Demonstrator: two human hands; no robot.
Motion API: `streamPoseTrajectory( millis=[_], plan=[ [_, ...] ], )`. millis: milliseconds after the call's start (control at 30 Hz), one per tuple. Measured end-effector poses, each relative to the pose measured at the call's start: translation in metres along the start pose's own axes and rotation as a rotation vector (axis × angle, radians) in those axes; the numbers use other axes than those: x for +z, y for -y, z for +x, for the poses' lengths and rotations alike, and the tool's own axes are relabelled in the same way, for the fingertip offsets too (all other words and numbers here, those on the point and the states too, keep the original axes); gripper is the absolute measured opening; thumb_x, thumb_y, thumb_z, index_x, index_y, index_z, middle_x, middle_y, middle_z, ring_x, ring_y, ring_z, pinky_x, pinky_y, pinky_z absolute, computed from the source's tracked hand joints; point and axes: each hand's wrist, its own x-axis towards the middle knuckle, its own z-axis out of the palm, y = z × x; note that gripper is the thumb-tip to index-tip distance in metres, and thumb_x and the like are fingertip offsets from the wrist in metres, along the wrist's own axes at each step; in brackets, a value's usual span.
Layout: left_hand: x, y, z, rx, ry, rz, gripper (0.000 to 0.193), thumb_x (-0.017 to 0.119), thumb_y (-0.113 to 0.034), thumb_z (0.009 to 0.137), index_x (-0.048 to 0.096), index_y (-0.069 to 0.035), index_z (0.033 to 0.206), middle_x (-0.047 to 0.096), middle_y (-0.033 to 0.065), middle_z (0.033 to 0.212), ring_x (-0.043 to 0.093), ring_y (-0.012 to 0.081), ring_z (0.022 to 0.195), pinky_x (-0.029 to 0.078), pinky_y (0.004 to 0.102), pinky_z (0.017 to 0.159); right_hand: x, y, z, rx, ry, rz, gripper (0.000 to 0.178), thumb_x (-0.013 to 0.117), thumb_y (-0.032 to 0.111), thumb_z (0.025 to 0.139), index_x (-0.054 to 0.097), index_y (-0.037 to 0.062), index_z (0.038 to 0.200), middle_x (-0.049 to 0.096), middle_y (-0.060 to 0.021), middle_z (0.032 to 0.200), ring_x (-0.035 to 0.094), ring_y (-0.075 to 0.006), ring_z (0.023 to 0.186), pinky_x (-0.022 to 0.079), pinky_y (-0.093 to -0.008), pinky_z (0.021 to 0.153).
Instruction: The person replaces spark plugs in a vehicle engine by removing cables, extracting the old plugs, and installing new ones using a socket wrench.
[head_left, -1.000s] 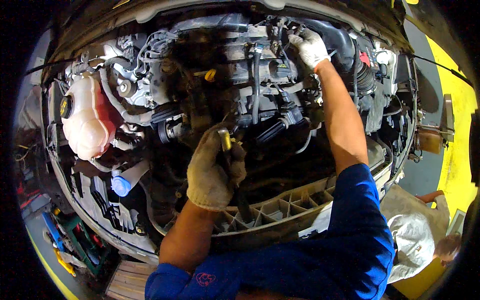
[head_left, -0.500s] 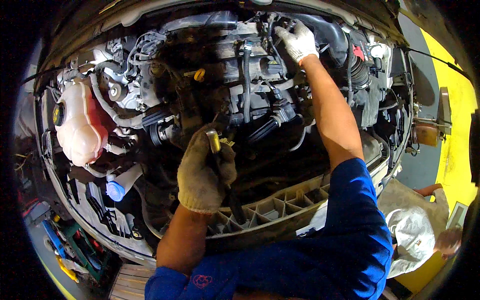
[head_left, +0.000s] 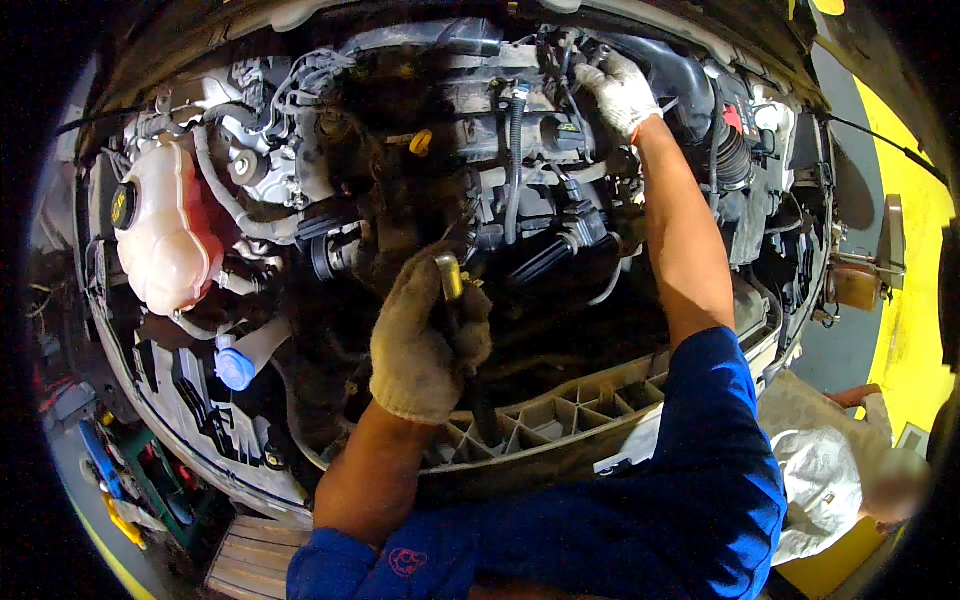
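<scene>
My left hand (head_left: 425, 335), in a soiled work glove, is closed round a dark, slim tool with a yellow and silver end (head_left: 450, 277). It hangs over the near side of the engine (head_left: 475, 135), and its kind is not clear. Further back, my right hand (head_left: 620, 92), in a whiter glove, reaches to the engine's far right. Its fingers are bent together by a small dark part beside the black air duct (head_left: 672, 75); what they grip is mostly hidden. A ribbed hose (head_left: 516, 165) and a yellow dipstick loop (head_left: 421, 142) lie between the hands.
On the left sit a pinkish coolant tank (head_left: 165, 240) and a blue filler cap (head_left: 235, 369). A ribbed front panel (head_left: 560, 415) runs along the near edge. Tools fill a green tray (head_left: 165, 490) at lower left. Another person (head_left: 820, 485) is low at the right.
The whole scene has shifted slightly to the right in the view. Both hands keep nearly the same places over the engine, the left still round the yellow-ended tool.
</scene>
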Motion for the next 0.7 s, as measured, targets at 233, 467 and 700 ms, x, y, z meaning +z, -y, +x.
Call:
streamPoseTrajectory(
  millis=[233, 467, 700],
  plan=[
    [-0.003, 0.0, 0.001, 0.016, 0.031, -0.002, 0.032, 0.05, -0.038, 0.102, 0.057, -0.016, 0.125, 0.066, 0.0075, 0.083, 0.056, 0.0163, 0.056, 0.042, 0.0279, 0.047, 0.005, 0.025, -0.011, 0.097, -0.209, -0.046, 0.038, 0.068, 0.034, 0.091, 0.068, 0.0024, 0.114, 0.071, -0.0177, 0.105, 0.065, -0.032, 0.098, 0.048, -0.038, 0.092],
    [0.004, 0.0, -0.007, 0.017, -0.062, 0.053, 0.032, 0.051, -0.039, 0.101, 0.058, -0.015, 0.121, 0.065, 0.0066, 0.081, 0.055, 0.0161, 0.055, 0.042, 0.0277, 0.047, -0.006, 0.03, -0.014, 0.04, -0.103, -0.088, 0.039, 0.07, 0.028, 0.09, 0.067, 0.0011, 0.118, 0.072, -0.0201, 0.109, 0.069, -0.03, 0.101, 0.05, -0.0387, 0.092],
    [0.014, -0.001, -0.003, 0.02, -0.04, 0.089, 0.035, 0.052, -0.042, 0.1, 0.058, -0.014, 0.121, 0.064, 0.0074, 0.08, 0.053, 0.0174, 0.054, 0.039, 0.0288, 0.045, 0.012, -0.002, -0.009, 0.08, -0.218, 0.052, 0.042, 0.066, 0.038, 0.086, 0.066, 0.0025, 0.11, 0.067, -0.0266, 0.112, 0.061, -0.0434, 0.11, 0.048, -0.045, 0.095]
  ],
)
